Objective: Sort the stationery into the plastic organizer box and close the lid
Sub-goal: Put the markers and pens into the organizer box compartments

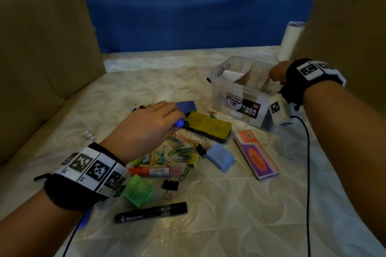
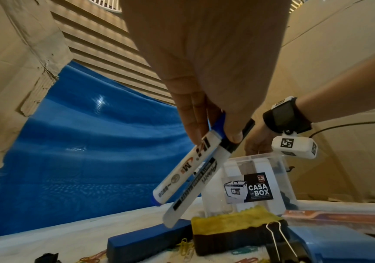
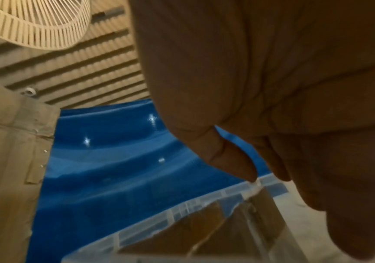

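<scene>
My left hand (image 1: 173, 118) grips two white markers together, a blue-capped one (image 2: 179, 176) and a black-capped one (image 2: 193, 194), just above the pile; in the head view only a blue end (image 1: 179, 123) shows. The clear plastic organizer box (image 1: 240, 94) labelled CASA BOX stands at the right with no lid on it and cardboard dividers inside. My right hand (image 1: 275, 75) hangs over its right compartment, fingers (image 3: 278, 160) loosely drooping, thumb and forefinger apart, nothing visible in them. On the table lie a yellow-topped board eraser (image 1: 208, 127), a blue eraser (image 1: 186, 105), a red marker (image 1: 154, 171) and a black marker (image 1: 150, 212).
Also scattered are coloured paper clips (image 1: 181, 148), binder clips (image 1: 170, 185), a green case (image 1: 137, 193), a light blue case (image 1: 220, 156) and an orange-purple packet (image 1: 255, 154). A white roll (image 1: 290, 41) stands behind the box. Cardboard walls flank both sides. A black cable (image 1: 307, 152) trails at the right.
</scene>
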A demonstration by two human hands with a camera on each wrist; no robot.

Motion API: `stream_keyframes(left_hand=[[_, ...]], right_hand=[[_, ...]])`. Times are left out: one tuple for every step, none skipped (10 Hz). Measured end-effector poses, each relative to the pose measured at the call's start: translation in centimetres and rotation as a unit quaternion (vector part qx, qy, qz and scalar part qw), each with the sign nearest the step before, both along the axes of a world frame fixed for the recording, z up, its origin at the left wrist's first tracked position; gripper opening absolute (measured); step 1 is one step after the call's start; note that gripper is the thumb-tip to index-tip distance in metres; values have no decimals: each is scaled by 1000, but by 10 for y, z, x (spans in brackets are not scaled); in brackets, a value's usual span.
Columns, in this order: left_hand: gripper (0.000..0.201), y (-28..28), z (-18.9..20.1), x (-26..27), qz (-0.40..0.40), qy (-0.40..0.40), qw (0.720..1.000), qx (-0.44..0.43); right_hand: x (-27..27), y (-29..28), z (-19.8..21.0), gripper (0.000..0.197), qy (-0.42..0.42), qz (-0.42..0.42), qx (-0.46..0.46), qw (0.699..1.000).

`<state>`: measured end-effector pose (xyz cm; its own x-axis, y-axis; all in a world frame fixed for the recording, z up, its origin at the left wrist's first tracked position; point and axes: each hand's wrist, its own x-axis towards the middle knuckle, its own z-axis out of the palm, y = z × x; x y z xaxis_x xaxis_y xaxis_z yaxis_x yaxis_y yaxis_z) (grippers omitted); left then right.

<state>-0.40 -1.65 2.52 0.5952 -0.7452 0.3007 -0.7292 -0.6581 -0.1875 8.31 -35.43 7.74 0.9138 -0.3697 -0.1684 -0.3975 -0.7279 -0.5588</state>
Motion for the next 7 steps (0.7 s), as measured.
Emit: stream_keyframes(left_hand=[[34,3,0,-5,0,-3,1000,-4],[32,3,2,-7,0,1,1000,-19],[30,-7,8,-8,-14,8,999,-39],[24,-32,21,-7,-61,9,995,-74],[24,-68,39,1,-102,23,986,-130],[26,-113,53,21,-143,50,964,-218],[24,-162,58,46,-167,81,940,-286]], right_hand=[[7,-19,-6,20,-30,-31,35,998],[1,-36,-11,34,-83,-52,-21,995],[-12,-50,-30,40,-82,-50,-60,994],[-17,-56,-55,50,-89,-37,-47,994],[-19,-57,-74,51,-115,-11,-30,993],[-24,-61,-83,53,-152,-1,-20,988],[-30,-62,-85,49,-176,-3,-3,984]])
